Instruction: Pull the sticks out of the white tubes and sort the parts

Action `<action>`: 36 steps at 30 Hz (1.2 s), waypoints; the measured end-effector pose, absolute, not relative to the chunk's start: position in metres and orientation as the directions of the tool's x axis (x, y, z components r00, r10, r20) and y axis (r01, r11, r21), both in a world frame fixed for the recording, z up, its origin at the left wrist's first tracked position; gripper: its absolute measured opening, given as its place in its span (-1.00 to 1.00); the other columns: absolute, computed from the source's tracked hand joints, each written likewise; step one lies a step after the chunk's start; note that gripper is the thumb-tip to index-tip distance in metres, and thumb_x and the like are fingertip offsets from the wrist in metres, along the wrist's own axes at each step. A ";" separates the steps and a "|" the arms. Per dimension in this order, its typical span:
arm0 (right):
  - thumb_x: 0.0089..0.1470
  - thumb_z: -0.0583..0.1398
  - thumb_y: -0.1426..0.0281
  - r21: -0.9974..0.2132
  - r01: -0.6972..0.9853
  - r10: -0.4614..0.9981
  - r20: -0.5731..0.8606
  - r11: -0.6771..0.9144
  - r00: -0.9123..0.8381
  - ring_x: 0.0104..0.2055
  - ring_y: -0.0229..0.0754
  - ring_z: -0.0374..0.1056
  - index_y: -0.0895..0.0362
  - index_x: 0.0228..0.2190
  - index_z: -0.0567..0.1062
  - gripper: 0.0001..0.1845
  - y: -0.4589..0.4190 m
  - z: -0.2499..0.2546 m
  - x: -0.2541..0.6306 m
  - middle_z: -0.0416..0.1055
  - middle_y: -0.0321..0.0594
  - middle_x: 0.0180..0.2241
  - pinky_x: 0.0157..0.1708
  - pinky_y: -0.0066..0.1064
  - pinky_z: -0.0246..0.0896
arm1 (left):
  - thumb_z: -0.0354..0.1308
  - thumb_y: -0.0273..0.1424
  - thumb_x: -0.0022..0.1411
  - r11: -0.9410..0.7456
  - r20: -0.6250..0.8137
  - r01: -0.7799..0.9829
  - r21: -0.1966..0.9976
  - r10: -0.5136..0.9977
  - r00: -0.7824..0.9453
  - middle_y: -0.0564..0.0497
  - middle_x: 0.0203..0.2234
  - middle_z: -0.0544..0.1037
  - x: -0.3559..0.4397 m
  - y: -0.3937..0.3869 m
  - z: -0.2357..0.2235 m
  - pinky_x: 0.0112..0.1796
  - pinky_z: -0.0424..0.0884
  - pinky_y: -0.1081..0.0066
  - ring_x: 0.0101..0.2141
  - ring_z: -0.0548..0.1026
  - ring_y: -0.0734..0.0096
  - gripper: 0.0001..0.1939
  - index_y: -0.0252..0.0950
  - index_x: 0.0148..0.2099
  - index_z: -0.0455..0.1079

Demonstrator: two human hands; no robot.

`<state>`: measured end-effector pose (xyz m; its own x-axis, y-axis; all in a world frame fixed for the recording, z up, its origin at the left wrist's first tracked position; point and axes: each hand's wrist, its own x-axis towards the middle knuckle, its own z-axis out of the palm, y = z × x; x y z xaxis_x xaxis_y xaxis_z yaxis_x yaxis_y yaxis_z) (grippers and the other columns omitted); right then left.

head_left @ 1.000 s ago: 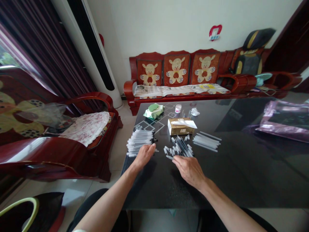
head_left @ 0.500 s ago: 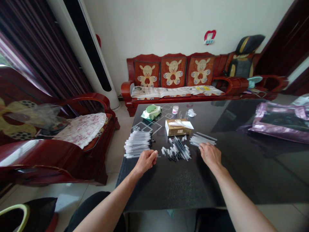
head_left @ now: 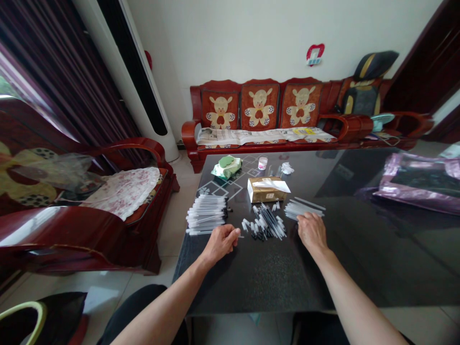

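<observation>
Far L of frame: red wooden armchair (head_left: 143,145), floral cloth (head_left: 124,191) on its seat. Going R, onto the dark table (head_left: 273,278): just L of ctr lies a row of pale pens (head_left: 204,215), side by side, dark ends facing R. They look v. light, stiff, smooth plastic, prob. quick to roll; mid-barrel's the spot to pinch, I'd say.

Just below that row's R end, here's the L hand (head_left: 222,242): fingers curled in, thumb against them, looks to be pinching a slim rod (head_left: 241,236), only its tip showing past the thumb. Above, the green wipes pack (head_left: 227,168), well apart.

Now ctr: loose white caps (head_left: 246,224) at the L of a messy heap of dark sticks (head_left: 268,218). Caps tiny, prob. apt to skitter, so fingertips only; sticks thin, maybe bendy, best taken nr the middle. Tissue box (head_left: 266,195) sits right behind the heap.

R of ctr: clear tubes (head_left: 301,208) lying roughly parallel, likely feather-light, hollow, slippery; take 'em by an end or lightly mid-length, no squeezing. R hand (head_left: 312,232) is at their near edge, fingers bent, narrow; can't tell if it's got one. Far R: shiny purple bag (head_left: 386,187), well clear of both hands.
</observation>
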<state>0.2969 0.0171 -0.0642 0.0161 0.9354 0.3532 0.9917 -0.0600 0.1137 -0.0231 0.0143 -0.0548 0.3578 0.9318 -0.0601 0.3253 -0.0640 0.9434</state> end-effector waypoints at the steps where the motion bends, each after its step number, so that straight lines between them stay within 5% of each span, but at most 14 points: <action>1: 0.06 0.05 0.50 0.093 0.994 0.929 0.368 -0.063 0.025 -0.27 -0.07 0.23 0.20 -0.45 0.50 -0.77 0.018 -0.063 0.296 0.39 -0.04 -0.42 -0.20 -0.29 0.04 | -0.02 -0.04 0.19 -0.058 -0.060 0.312 0.948 0.933 0.355 0.08 -0.64 0.41 -0.023 0.014 -0.056 -0.67 0.22 0.58 -0.68 0.35 0.56 -0.56 -0.33 -0.45 0.29; 6: 0.12 0.04 0.40 -0.275 0.956 0.882 0.470 0.103 0.041 -0.26 -0.10 0.30 0.17 -0.41 0.48 -0.77 0.009 -0.054 0.259 0.44 -0.10 -0.37 -0.22 -0.35 0.11 | 0.11 -0.10 0.13 -0.066 -0.011 0.196 0.978 0.929 0.369 0.04 -0.58 0.46 -0.020 0.013 -0.058 -0.60 0.34 0.54 -0.63 0.42 0.52 -0.63 -0.36 -0.35 0.34; 9: 0.19 -0.01 0.36 -0.542 0.777 0.918 0.380 0.320 -0.114 -0.35 -0.20 0.35 0.13 -0.33 0.48 -0.72 -0.009 -0.046 0.217 0.47 -0.16 -0.37 -0.30 -0.43 0.15 | 0.15 -0.13 0.11 -0.054 -0.004 0.137 0.989 0.922 0.388 0.04 -0.60 0.46 -0.016 0.011 -0.058 -0.58 0.35 0.53 -0.63 0.42 0.51 -0.65 -0.36 -0.33 0.34; 12: 0.20 -0.01 0.35 -0.654 0.650 0.921 0.284 0.388 -0.265 -0.34 -0.23 0.37 0.11 -0.29 0.48 -0.73 -0.026 -0.042 0.183 0.48 -0.19 -0.35 -0.30 -0.46 0.14 | 0.16 -0.14 0.11 -0.038 -0.016 0.123 0.992 0.910 0.415 0.06 -0.64 0.43 -0.011 0.008 -0.058 -0.58 0.35 0.52 -0.63 0.42 0.50 -0.66 -0.37 -0.32 0.34; 20: 0.12 0.04 0.40 -0.599 0.744 0.955 0.163 0.296 -0.249 -0.50 -0.29 0.30 0.13 -0.52 0.45 -0.74 -0.033 -0.047 0.169 0.42 -0.26 -0.56 -0.45 -0.50 0.03 | 0.17 -0.16 0.11 -0.022 -0.053 0.145 0.989 0.868 0.493 0.05 -0.62 0.42 -0.004 0.001 -0.058 -0.58 0.35 0.51 -0.61 0.41 0.48 -0.68 -0.37 -0.33 0.34; 24: 0.08 0.07 0.37 -0.535 0.833 0.988 0.126 0.142 -0.087 -0.51 -0.28 0.33 0.11 -0.53 0.47 -0.77 -0.022 -0.045 0.192 0.44 -0.25 -0.57 -0.47 -0.49 -0.01 | 0.10 -0.25 0.18 -0.157 0.034 0.267 0.951 0.910 0.414 0.04 -0.55 0.47 -0.014 0.010 -0.048 -0.51 0.35 0.51 -0.56 0.44 0.47 -0.76 -0.32 -0.21 0.37; 29: 0.05 0.08 0.35 -0.334 0.939 0.984 0.121 -0.087 0.134 -0.47 -0.20 0.37 0.11 -0.59 0.45 -0.75 -0.008 -0.045 0.223 0.47 -0.19 -0.55 -0.52 -0.45 -0.10 | 0.10 -0.39 0.14 -0.332 0.264 0.623 0.708 0.943 0.202 0.04 -0.44 0.52 -0.054 0.034 -0.028 -0.37 0.33 0.48 -0.45 0.46 0.43 -0.83 -0.26 -0.20 0.42; 36: 0.08 0.11 0.33 -0.240 0.970 0.991 0.135 0.034 -0.001 -0.46 -0.22 0.38 0.08 -0.54 0.43 -0.79 -0.006 -0.055 0.206 0.49 -0.25 -0.52 -0.51 -0.46 -0.11 | 0.10 -0.45 0.11 -0.261 0.295 0.850 0.458 0.946 0.132 0.02 -0.40 0.53 -0.094 0.052 -0.021 -0.31 0.28 0.46 -0.39 0.45 0.41 -0.88 -0.24 -0.32 0.47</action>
<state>0.2062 -0.0059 -0.0554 -0.0015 0.9908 0.1351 0.9702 0.0341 -0.2398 -0.0942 0.0523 -0.0214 0.1316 0.9465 0.2948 0.8499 -0.2608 0.4578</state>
